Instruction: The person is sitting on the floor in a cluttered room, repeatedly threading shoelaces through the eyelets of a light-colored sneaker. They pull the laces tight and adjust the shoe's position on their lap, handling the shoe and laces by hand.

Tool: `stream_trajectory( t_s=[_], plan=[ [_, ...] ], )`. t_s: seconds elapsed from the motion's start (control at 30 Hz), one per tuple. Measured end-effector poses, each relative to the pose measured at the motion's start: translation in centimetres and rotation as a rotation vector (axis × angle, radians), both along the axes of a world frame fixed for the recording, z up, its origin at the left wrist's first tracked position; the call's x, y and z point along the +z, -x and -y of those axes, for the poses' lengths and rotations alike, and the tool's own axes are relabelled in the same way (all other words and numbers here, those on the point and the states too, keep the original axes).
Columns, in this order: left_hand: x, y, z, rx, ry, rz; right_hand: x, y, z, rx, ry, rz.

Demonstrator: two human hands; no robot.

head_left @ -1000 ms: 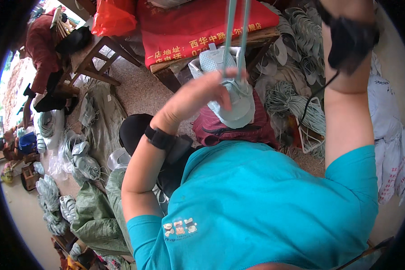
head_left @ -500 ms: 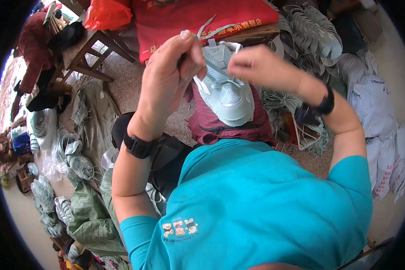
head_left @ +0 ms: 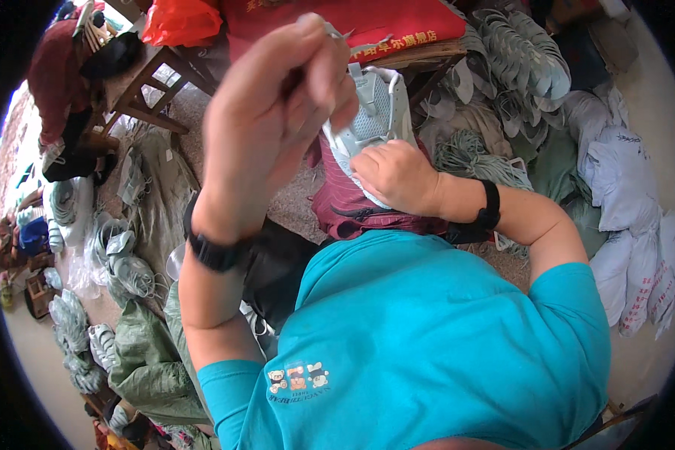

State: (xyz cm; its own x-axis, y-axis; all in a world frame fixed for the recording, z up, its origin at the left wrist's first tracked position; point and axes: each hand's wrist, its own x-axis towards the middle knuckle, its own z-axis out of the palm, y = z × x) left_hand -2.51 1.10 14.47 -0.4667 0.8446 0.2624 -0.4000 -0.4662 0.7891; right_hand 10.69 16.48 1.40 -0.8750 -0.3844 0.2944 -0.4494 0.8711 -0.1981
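Observation:
A pale mint-green sneaker (head_left: 373, 112) rests in front of me on a maroon striped cloth (head_left: 337, 196), its toe toward me. My left hand (head_left: 277, 112) is raised at the shoe's left, closer to the camera and somewhat blurred. Its fingers are closed in a pinch, with a bit of grey-green shoelace (head_left: 333, 31) showing at the fingertips. Over the toe, my right hand (head_left: 397, 176) is closed with curled fingers and covers most of the front of the shoe. Whatever its fingers pinch there is hidden.
A stool or low table with a red cloth (head_left: 420, 26) stands beyond the shoe. Bundled shoe parts (head_left: 525, 56) and coiled cords (head_left: 476, 157) lie at the right, beside white sacks (head_left: 622, 172). At left are a wooden stool (head_left: 154, 86), green sacking (head_left: 154, 367) and another person (head_left: 60, 82).
My right hand has come down from beside the lacing onto the shoe's toe. My left hand has risen toward the camera. The lace stretched between the hands no longer shows.

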Motion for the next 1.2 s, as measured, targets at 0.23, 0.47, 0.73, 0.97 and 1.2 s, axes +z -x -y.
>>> stream_trajectory(
  t_s=[0.23,0.47,0.73,0.97,1.2],
  plan=[
    [0.1,-0.6,0.0,0.033,-0.081,0.052,1.9,-0.7,-0.9,-0.024,0.454,0.07],
    [-0.5,-0.4,-0.9,-0.072,-0.11,0.094,4.4,5.6,-1.9,-0.1,1.129,0.273],
    [0.0,2.4,3.9,0.269,-0.148,0.22,3.9,8.3,-6.4,0.189,1.549,0.733],
    [2.7,3.5,3.9,-0.017,-0.36,0.181,5.5,9.1,-5.6,0.173,1.381,0.616],
    [2.3,4.7,6.8,0.127,-0.325,0.37,4.9,9.5,-4.7,0.106,1.547,0.628]
  ],
)
